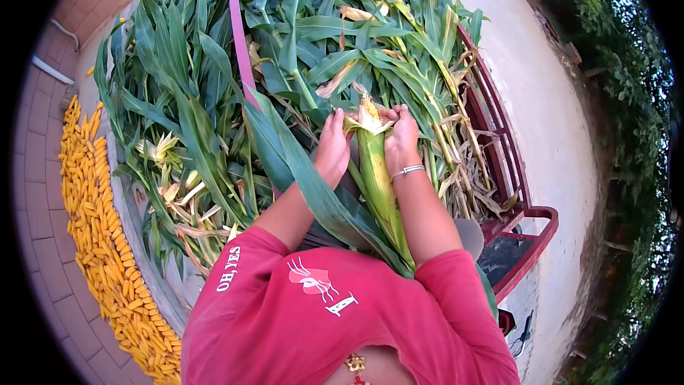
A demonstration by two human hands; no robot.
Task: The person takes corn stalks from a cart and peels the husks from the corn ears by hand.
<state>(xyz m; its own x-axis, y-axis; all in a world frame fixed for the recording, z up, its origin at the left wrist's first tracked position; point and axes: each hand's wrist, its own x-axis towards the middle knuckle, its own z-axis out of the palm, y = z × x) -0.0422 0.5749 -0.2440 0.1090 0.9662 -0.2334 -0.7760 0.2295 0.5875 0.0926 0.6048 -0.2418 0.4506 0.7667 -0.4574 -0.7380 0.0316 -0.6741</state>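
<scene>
An ear of corn (376, 171) in its green husk stands upright in front of my chest, its top peeled back so that yellow kernels show at the tip. My left hand (333, 144) is closed on the husk at the upper left of the ear. On the right side, my right hand (402, 134) grips the husk near the same height, fingers bent toward the tip. A long green leaf (306, 182) crosses over my left forearm. Cut corn stalks (185, 78) with broad leaves lie around and beyond both hands.
Many husked yellow cobs (114, 249) lie in a band at the left. A red metal frame (499, 128) borders the stalks on the right. A purple bar (239, 36) crosses the stalks at upper left. Peeled husks (191, 196) lie left of my arm.
</scene>
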